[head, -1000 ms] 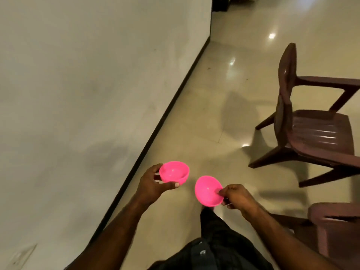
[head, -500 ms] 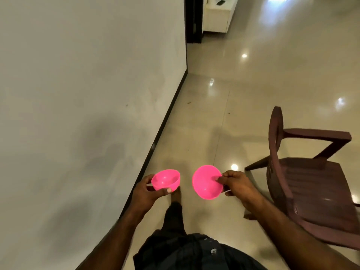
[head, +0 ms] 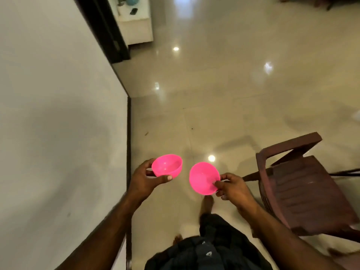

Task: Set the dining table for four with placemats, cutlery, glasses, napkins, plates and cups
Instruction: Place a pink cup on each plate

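I carry two small pink plastic bowls in front of me over the floor. My left hand (head: 145,177) grips one pink bowl (head: 167,165) by its near rim, held roughly level with its opening up. My right hand (head: 231,187) pinches the rim of the second pink bowl (head: 203,178), which tilts so its inside faces me. The two bowls are a short gap apart and do not touch. No dining table is in view.
A pale wall (head: 58,123) with a dark skirting runs along my left. A brown plastic armchair (head: 303,190) stands close on my right. Glossy beige floor tiles (head: 224,84) stretch ahead to a dark door frame (head: 109,30) and a white cabinet (head: 136,24).
I have walked forward along the wall: the chair has slid down to my right and the doorway and cabinet came into view. Both hands keep hold of their bowls.
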Demonstrator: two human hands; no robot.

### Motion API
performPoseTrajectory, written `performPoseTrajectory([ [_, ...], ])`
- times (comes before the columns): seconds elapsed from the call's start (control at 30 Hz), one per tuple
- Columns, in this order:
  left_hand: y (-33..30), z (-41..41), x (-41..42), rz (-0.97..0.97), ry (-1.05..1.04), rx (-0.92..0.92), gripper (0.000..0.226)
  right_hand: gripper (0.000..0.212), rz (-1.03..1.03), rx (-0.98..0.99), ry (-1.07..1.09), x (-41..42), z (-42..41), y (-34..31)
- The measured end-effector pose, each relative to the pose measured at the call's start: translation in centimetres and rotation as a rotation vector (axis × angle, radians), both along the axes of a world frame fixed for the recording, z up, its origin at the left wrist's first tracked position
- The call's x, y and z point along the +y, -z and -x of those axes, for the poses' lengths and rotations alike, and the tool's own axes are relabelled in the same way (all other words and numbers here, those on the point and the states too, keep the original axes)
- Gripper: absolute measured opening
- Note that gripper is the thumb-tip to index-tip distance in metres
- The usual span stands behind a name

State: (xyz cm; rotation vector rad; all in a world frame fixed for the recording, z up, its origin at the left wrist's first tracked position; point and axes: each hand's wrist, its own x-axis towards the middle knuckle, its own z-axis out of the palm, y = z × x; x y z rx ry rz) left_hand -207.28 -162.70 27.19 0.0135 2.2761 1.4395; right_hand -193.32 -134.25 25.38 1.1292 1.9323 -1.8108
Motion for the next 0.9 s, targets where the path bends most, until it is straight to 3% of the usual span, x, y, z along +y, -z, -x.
performPoseTrajectory([
  [0.2,1.7,14.4,10.5,0.011,0.021,-0.031,0.095,0.014,0.056,0.028,0.148,8.0,13.0,2.1],
  [0.53,-0.8,34.9,29.2,-0.015,0.132,-0.05,0.099,0.017,-0.015,0.133,0.254,28.8,33.4,-3.0],
  [0.73,1.2,46.5,43.3,-0.001,0.359,-0.046,0.093,0.022,-0.026,0.128,0.476,38.5,39.4,-1.5],
  [0.9,1.2,53.4,57.8,0.005,0.668,-0.072,0.077,0.017,0.001,0.035,0.729,44.0,40.6,-0.1],
])
